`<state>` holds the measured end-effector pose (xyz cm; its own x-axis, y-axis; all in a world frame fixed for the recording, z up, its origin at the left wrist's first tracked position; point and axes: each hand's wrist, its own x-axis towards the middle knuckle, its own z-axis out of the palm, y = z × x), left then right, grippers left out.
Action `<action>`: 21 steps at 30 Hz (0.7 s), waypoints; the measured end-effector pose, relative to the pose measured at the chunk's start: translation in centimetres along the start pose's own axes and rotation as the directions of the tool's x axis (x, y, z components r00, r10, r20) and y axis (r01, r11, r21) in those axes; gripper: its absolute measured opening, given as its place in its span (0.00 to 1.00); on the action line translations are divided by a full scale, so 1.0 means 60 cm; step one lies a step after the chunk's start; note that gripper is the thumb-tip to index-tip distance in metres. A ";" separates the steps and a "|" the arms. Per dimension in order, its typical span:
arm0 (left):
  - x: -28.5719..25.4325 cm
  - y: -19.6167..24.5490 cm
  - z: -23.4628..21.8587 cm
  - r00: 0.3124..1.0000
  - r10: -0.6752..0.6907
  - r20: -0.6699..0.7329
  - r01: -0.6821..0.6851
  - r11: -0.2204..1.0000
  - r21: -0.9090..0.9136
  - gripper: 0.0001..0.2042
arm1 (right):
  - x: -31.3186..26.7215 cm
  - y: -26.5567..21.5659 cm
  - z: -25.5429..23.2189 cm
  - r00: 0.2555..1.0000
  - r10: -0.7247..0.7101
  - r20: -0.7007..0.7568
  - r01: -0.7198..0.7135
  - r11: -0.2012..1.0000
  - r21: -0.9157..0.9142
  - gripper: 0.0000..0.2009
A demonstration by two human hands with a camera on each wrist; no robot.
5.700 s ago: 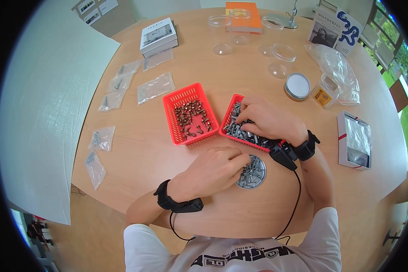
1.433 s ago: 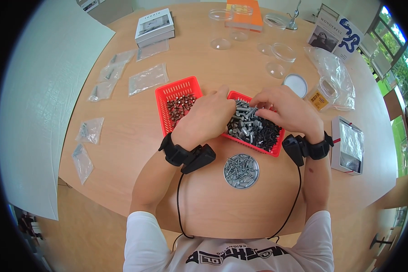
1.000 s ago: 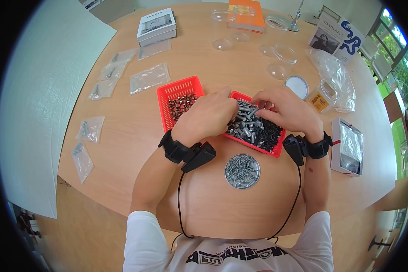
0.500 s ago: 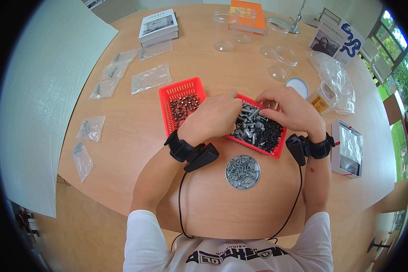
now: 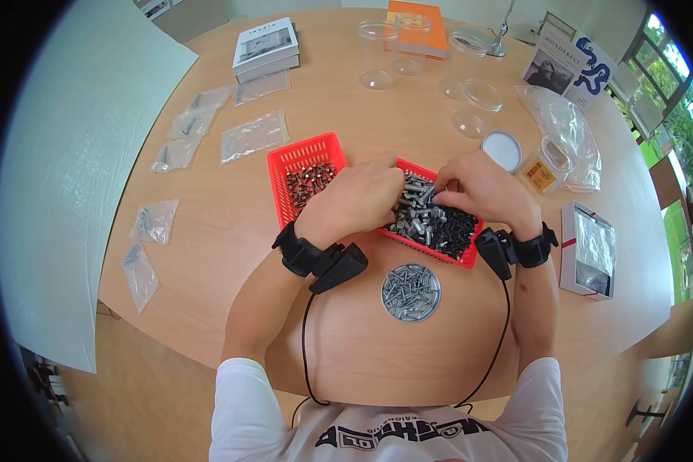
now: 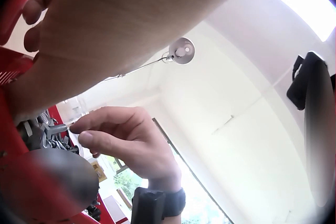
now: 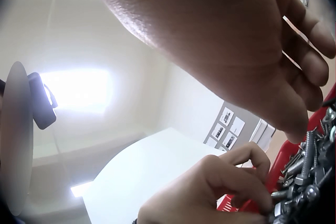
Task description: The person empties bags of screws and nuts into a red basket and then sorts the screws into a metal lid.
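The right-hand red basket holds silver bolts beside black screws. Over its left side lies my left hand; in the right wrist view that hand has bent fingers reaching to the bolts, and what its fingertips hold is hidden. My right hand is above the basket's far right part. In the left wrist view its thumb and forefinger are slightly apart, close to a silver bolt. A round dish of small silver screws sits nearer the body.
Another red basket with brownish screws adjoins on the left. Clear bags lie farther left. Clear jars, books and a lamp stand at the back. A round lid, labelled tub and open box are rightward.
Since the earliest frame, my left hand has moved from the round dish up to the basket. In the last half second, my right hand has shifted slightly left, its fingers closer to the bolts.
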<state>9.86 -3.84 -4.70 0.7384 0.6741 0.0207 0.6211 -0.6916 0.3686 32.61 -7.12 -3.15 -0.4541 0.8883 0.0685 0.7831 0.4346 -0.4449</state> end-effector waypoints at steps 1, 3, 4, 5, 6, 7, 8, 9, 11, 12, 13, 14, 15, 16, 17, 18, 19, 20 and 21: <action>-0.001 0.000 -0.001 1.000 -0.004 0.003 0.004 1.000 -0.003 0.06 | 0.002 -0.006 0.007 1.000 0.013 -0.012 -0.014 0.999 -0.029 0.09; -0.001 0.002 0.001 1.000 0.000 0.008 0.000 1.000 0.001 0.05 | 0.006 -0.015 0.019 0.999 0.039 -0.038 -0.042 0.995 -0.086 0.09; 0.000 0.002 0.002 1.000 0.002 0.011 -0.002 1.000 0.002 0.05 | 0.006 -0.014 0.021 0.998 0.046 -0.046 -0.050 0.995 -0.090 0.10; 0.000 0.000 0.002 1.000 0.011 0.022 -0.011 1.000 -0.001 0.05 | 0.006 -0.014 0.023 0.997 0.052 -0.053 -0.057 0.994 -0.095 0.10; 0.002 -0.002 0.002 0.999 0.018 0.033 -0.018 1.000 -0.004 0.05 | 0.007 -0.014 0.023 0.997 0.057 -0.059 -0.063 0.993 -0.101 0.10; 0.002 -0.003 0.001 0.999 0.025 0.042 -0.024 1.000 -0.008 0.05 | 0.008 -0.015 0.024 0.996 0.068 -0.055 -0.073 0.993 -0.098 0.10; 0.001 -0.002 0.000 0.998 0.030 0.046 -0.029 0.999 -0.026 0.05 | 0.009 -0.017 0.024 0.996 0.079 -0.051 -0.083 0.992 -0.095 0.09; 0.001 0.000 -0.003 0.998 0.036 0.051 -0.033 0.998 -0.045 0.05 | 0.009 -0.018 0.025 0.995 0.090 -0.047 -0.094 0.991 -0.091 0.09; 0.000 0.000 -0.002 0.998 0.031 0.051 -0.029 0.998 -0.057 0.06 | 0.007 -0.022 0.027 0.993 0.078 -0.085 -0.088 0.989 -0.117 0.08; 0.001 -0.002 0.000 0.999 0.020 0.046 -0.018 0.999 -0.051 0.06 | 0.006 -0.023 0.028 0.992 0.072 -0.103 -0.085 0.988 -0.129 0.07; 0.000 -0.001 -0.001 0.999 0.010 0.041 -0.008 0.999 -0.045 0.06 | 0.006 -0.022 0.028 0.992 0.076 -0.102 -0.090 0.986 -0.140 0.07; -0.003 -0.001 -0.005 0.999 0.002 0.043 -0.001 1.000 -0.027 0.06 | 0.008 -0.020 0.027 0.992 0.081 -0.101 -0.095 0.984 -0.151 0.07; -0.006 0.001 -0.012 0.999 -0.005 0.045 0.005 1.000 -0.008 0.06 | 0.008 -0.019 0.026 0.991 0.085 -0.102 -0.101 0.982 -0.162 0.07; -0.008 0.002 -0.017 0.999 -0.012 0.046 0.011 1.000 0.011 0.07 | 0.006 -0.019 0.025 0.990 0.090 -0.107 -0.107 0.981 -0.163 0.07; -0.008 0.002 -0.016 0.999 -0.011 0.048 0.011 1.000 -0.006 0.07 | 0.003 -0.020 0.020 0.989 0.095 -0.111 -0.112 0.980 -0.164 0.07; -0.008 0.001 -0.015 0.999 -0.011 0.049 0.012 1.000 -0.023 0.07 | -0.001 -0.022 0.014 0.988 0.099 -0.115 -0.117 0.979 -0.166 0.07; -0.007 0.000 -0.013 0.999 -0.012 0.049 0.014 0.999 -0.042 0.07 | -0.005 -0.028 0.006 0.990 0.090 -0.105 -0.107 0.979 -0.171 0.07; -0.007 0.000 -0.015 0.998 -0.012 0.068 0.016 0.999 -0.050 0.07 | -0.012 -0.038 -0.006 0.992 0.081 -0.094 -0.097 0.979 -0.177 0.07; -0.006 0.001 -0.019 0.996 -0.013 0.088 0.018 0.998 -0.059 0.07 | -0.019 -0.046 -0.015 0.994 0.073 -0.082 -0.087 0.979 -0.182 0.07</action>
<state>9.33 -3.87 -3.64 0.7506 0.6575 -0.0657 0.6176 -0.6627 0.4235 31.33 -9.23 -1.20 -0.3591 0.9269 0.1092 0.8838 0.3753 -0.2793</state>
